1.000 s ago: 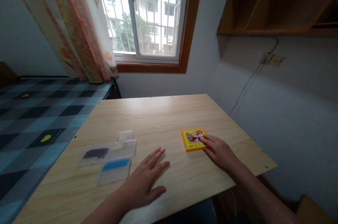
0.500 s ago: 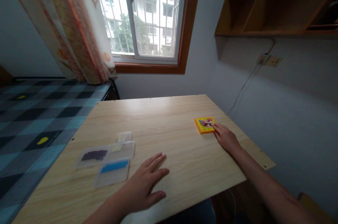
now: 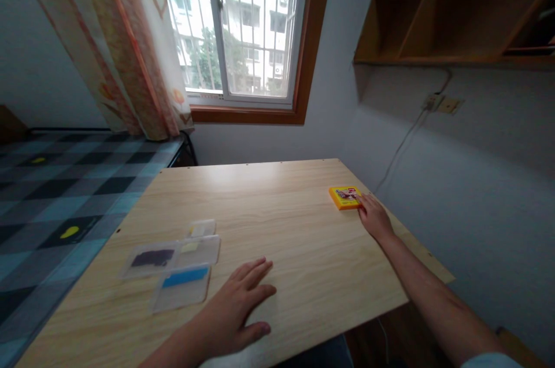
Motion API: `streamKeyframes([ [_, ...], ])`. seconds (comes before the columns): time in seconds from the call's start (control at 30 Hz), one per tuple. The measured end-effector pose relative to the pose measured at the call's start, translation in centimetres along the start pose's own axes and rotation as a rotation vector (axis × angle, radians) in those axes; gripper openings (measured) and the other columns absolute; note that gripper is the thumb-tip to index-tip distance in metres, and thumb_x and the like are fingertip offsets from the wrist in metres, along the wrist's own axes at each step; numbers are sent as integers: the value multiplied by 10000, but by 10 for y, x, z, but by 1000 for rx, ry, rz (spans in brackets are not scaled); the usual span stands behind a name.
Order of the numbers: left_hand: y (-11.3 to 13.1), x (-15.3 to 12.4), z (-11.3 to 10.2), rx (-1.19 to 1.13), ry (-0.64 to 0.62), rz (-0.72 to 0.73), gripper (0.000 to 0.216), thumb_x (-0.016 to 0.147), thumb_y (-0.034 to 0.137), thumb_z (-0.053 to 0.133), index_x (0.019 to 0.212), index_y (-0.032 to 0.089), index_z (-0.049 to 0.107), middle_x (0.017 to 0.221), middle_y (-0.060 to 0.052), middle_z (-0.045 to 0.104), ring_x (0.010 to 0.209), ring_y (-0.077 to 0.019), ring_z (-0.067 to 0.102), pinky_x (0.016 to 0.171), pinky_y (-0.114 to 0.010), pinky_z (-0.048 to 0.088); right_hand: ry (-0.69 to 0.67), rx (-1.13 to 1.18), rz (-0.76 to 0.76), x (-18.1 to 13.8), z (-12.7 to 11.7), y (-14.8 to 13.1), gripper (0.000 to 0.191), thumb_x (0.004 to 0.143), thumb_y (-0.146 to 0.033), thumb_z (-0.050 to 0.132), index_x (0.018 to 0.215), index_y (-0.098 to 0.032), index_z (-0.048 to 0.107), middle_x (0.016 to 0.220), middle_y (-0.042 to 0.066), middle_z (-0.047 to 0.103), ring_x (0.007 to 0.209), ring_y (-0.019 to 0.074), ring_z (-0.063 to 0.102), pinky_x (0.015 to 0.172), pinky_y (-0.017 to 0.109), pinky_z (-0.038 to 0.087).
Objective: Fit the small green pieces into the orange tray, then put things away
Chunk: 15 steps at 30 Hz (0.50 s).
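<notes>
My right hand (image 3: 375, 216) reaches to the table's right side and grips the right edge of a flat yellow box (image 3: 346, 198) with a printed top. The box lies flat on the wood; my thumb is hard to make out. My left hand (image 3: 245, 304) is open over the near middle of the table, fingers spread, holding nothing. Left of it are flat clear plastic cases: one with a blue strip (image 3: 185, 277), one with a dark purple piece (image 3: 152, 258), and others with pale yellowish pieces (image 3: 189, 247).
The light wooden table (image 3: 281, 212) stands below a barred window (image 3: 255, 33). A bed with a checked cover (image 3: 87, 200) is on the left. Wall shelves (image 3: 459, 15) hang at upper right, above a socket (image 3: 448, 105) with a cable.
My right hand and the yellow box have moved a little right and away from me, towards the table's right edge. My left hand has barely moved.
</notes>
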State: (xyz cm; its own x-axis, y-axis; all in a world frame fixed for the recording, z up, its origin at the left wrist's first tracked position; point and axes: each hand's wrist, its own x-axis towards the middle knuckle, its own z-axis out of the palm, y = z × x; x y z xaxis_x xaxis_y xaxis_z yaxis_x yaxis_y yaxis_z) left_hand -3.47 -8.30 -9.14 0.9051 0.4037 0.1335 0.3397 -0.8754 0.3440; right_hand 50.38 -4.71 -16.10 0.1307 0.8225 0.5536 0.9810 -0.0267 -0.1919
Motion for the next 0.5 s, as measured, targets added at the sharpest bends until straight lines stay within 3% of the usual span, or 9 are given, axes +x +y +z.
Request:
streamKeyframes([
  [0.23,1,2,2,-4,-19,-13,557,882,495,722,1387,291,609,1644,-126,413,1494,-426,401,1165,-650,413,5,45,37,3,10,9,457,890,-143,481,1277,-120,723,1331,174,703,1281,290,631,1182,501,447],
  [0.5,3,2,1,-7,-14,-15,503,900,452,699,1366,281,619,1611,-128,464,1480,-413,428,1167,-650,411,34,65,129,22,17,22,505,876,-104,453,1295,-154,731,1306,147,720,1265,267,641,1153,475,480],
])
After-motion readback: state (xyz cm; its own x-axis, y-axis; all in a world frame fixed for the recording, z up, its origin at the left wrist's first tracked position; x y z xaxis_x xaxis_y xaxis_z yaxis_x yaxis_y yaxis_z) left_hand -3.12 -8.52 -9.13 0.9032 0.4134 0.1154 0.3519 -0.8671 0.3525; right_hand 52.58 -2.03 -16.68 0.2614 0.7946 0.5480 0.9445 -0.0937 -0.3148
